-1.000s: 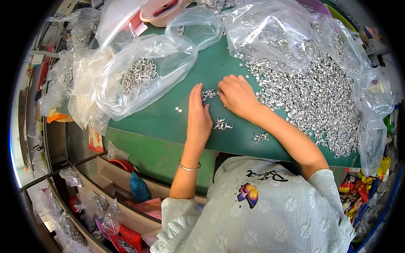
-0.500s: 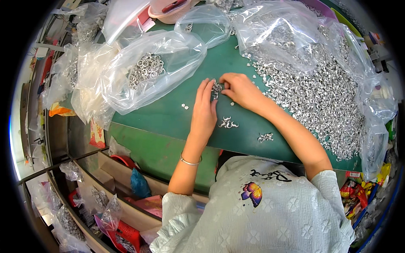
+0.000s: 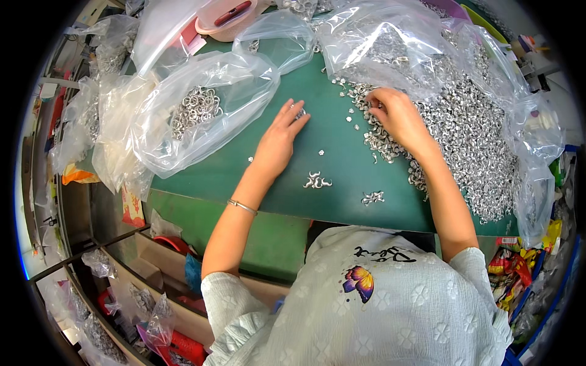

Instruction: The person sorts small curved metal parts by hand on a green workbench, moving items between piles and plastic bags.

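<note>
My left hand rests on the green table mat, its fingers stretched and spread over a few shiny silver metal pieces, partly hidden beneath them. My right hand is at the left edge of a large heap of small curved silver metal parts. Its thumb and forefinger curl toward each other, and whatever lies between them is too small to make out. Nearer to me sit two small silver clusters, one left of the other. A few tiny silver bits lie scattered about.
A clear plastic bag on the left holds silver rings. Another clear bag covers the heap's far side. A pink basin stands at the back. Open drawers with bagged parts are at lower left.
My right hand has left the silver pieces by my left hand and moved right to the heap's edge. My left hand's fingers have spread, and it has shifted slightly left in view.
</note>
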### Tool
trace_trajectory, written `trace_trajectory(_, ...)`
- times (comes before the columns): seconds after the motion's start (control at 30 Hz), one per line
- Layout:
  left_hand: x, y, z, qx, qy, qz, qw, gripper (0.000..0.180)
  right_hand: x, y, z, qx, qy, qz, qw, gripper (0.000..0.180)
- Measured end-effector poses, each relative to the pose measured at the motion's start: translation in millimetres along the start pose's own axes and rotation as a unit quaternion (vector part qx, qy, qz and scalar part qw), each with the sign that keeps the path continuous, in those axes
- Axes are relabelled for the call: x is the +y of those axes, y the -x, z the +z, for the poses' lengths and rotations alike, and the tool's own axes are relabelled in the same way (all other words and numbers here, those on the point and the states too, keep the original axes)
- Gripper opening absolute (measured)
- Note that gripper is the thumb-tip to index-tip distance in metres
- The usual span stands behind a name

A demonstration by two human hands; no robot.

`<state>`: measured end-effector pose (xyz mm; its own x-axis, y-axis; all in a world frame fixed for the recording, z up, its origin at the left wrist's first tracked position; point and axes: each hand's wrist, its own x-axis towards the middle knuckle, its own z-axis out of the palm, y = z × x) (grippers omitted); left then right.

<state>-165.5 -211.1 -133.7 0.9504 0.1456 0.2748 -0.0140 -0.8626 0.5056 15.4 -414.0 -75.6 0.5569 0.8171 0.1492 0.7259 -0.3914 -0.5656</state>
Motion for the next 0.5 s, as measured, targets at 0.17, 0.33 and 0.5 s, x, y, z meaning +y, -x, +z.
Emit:
trace_trajectory(0.17,21,-8,1,0.075,-0.118,-0.008,0.990,0.039,-3,17,5,-0.019,0.024,-0.038,0.999,0.021)
trace_trajectory(0.33,59,18,1,0.030,-0.011,-0.027,0.999,0.037,1,19,8,-0.143,0.043,-0.084,0.985,0.025)
trace_trajectory(0.5,93,39,10,0.003,0.057,-0.058,0.997,0.030,10,28,9,0.026,0.073,-0.078,0.994,0.033)
